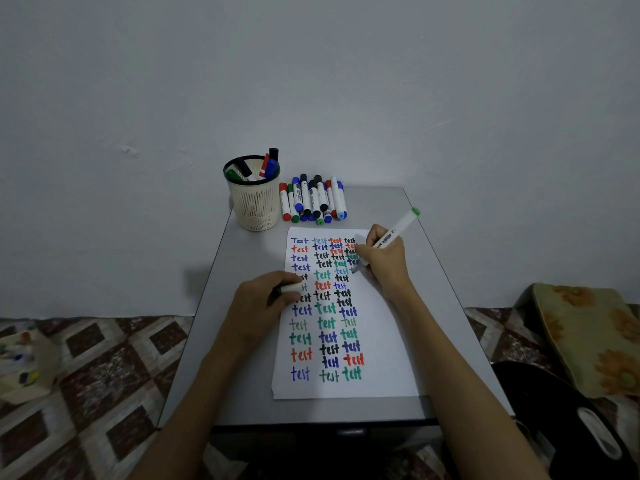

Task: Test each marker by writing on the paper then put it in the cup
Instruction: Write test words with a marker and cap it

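Note:
A white paper point(381, 358) covered with coloured "test" words lies on the small grey table point(242, 375). My right hand point(384, 261) grips a white marker with a green end point(398, 228), its tip down on the paper's upper right. My left hand point(263, 299) rests on the paper's left edge and holds a marker cap point(291, 289). A cream mesh cup point(256, 202) at the table's back left holds several markers. A pile of several loose markers point(313, 199) lies just right of the cup.
The table stands against a plain wall. Patterned floor shows on both sides. A flowered cushion point(588, 337) and a black bag point(571, 427) lie to the right, a paint-stained cloth point(20, 362) to the left.

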Motion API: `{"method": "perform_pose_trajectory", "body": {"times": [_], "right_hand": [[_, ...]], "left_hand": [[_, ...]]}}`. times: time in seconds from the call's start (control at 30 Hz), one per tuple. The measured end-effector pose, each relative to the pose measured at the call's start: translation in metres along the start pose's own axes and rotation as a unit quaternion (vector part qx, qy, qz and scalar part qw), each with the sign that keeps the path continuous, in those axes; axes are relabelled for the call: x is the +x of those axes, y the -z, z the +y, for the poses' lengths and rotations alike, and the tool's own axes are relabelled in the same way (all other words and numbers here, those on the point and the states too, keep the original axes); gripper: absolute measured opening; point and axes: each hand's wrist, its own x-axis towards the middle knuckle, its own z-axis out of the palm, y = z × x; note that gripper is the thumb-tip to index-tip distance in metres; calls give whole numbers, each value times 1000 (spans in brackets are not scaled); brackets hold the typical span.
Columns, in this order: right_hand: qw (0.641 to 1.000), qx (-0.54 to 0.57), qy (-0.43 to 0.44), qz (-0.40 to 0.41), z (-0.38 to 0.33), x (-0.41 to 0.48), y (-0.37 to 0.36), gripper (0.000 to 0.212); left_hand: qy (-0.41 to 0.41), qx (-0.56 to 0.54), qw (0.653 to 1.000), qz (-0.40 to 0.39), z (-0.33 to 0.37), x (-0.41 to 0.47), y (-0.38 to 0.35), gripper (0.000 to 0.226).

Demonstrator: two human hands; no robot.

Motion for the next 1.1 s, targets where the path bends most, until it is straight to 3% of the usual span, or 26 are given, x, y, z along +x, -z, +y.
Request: {"method": "perform_pose_trajectory", "body": {"times": [0.17, 0.57, 0.73, 1.1], "right_hand": [[999, 10, 0, 36, -3, -1, 1, 32], [1000, 0, 1, 21, -3, -1, 1, 36], [995, 36, 21, 87, -2, 1, 7, 36], [1000, 14, 4, 26, -3, 0, 6, 35]], "left_hand": [[1, -2, 1000, 0, 0, 0, 0, 22], [2, -1, 1000, 1, 1, 0, 1, 22], [2, -4, 1000, 3, 0, 0, 0, 21], [7, -6, 1000, 3, 1, 1, 0, 23]]}}
